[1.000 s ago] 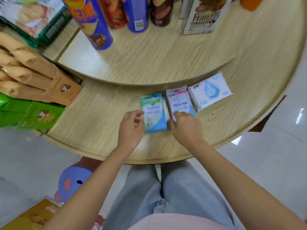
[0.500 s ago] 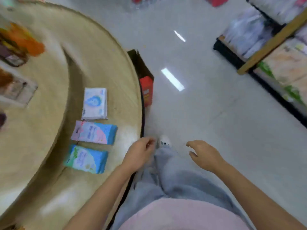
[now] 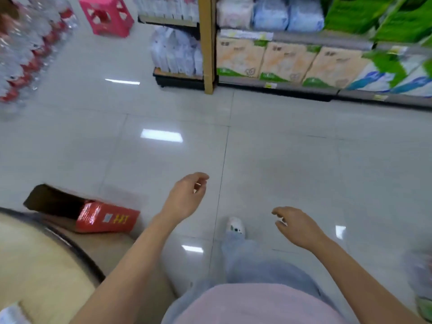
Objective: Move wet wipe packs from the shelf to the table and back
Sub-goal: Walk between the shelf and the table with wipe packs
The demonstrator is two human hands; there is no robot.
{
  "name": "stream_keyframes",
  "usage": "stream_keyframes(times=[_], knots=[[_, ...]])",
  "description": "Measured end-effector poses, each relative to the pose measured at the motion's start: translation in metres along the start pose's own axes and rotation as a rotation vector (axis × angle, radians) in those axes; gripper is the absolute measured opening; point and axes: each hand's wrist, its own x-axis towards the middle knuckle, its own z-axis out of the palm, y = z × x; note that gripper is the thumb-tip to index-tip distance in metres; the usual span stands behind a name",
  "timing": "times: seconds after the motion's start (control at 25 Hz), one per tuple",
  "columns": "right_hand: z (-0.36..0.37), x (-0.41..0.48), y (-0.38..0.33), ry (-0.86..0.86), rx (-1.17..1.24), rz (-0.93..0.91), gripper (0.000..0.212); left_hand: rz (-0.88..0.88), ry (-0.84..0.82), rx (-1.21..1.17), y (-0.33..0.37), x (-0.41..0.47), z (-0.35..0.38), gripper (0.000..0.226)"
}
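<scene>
My left hand [image 3: 184, 197] hangs over the floor with loosely curled fingers and holds nothing. My right hand [image 3: 297, 226] is lower and to the right, fingers apart, also with nothing in it. The round wooden table [image 3: 35, 265] shows only at the lower left edge, with the corner of one white pack [image 3: 9, 313] on it. The shelf [image 3: 280, 83] runs along the top right, stocked with tissue and wipe packages [image 3: 287, 59]. No other wet wipe packs are in view.
A red carton [image 3: 107, 218] with an open dark flap lies on the floor beside the table. A pink stool [image 3: 107, 16] stands far left. Bottled water packs [image 3: 25, 47] line the left side. Glossy tiled floor [image 3: 280, 160] spreads between me and the shelf.
My view has swung from the table and its three wipe packs to the aisle and shelf. Both hands left the packs and now hang free over the floor.
</scene>
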Motion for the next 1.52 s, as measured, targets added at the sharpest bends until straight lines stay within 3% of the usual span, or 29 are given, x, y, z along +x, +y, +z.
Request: stream_keyframes(times=[0.36,0.56,0.96,1.12,1.32,1.52], knots=[[-0.194,0.155,-0.008,0.218,0.188,-0.124,0.032,-0.110,-0.188,-0.051,0.042,0.133,0.011,0.024],[-0.272,0.242,-0.004,0.283,0.266,-0.117,0.030,-0.121,-0.201,-0.069,0.070,0.255,-0.009,0.024],[-0.388,0.338,0.066,0.357,0.411,0.158,0.030,0.267,-0.322,-0.017,0.268,0.537,-0.051,0.022],[-0.429,0.381,0.114,0.369,0.441,0.182,0.029,0.330,-0.312,-0.018,0.334,0.615,-0.038,0.021],[-0.537,0.441,0.162,0.450,0.399,0.055,0.028,0.309,-0.250,-0.104,0.404,0.677,-0.020,0.023],[-0.686,0.475,0.176,0.708,0.338,-0.159,0.025,0.391,-0.100,-0.291,0.494,0.723,-0.036,0.032]])
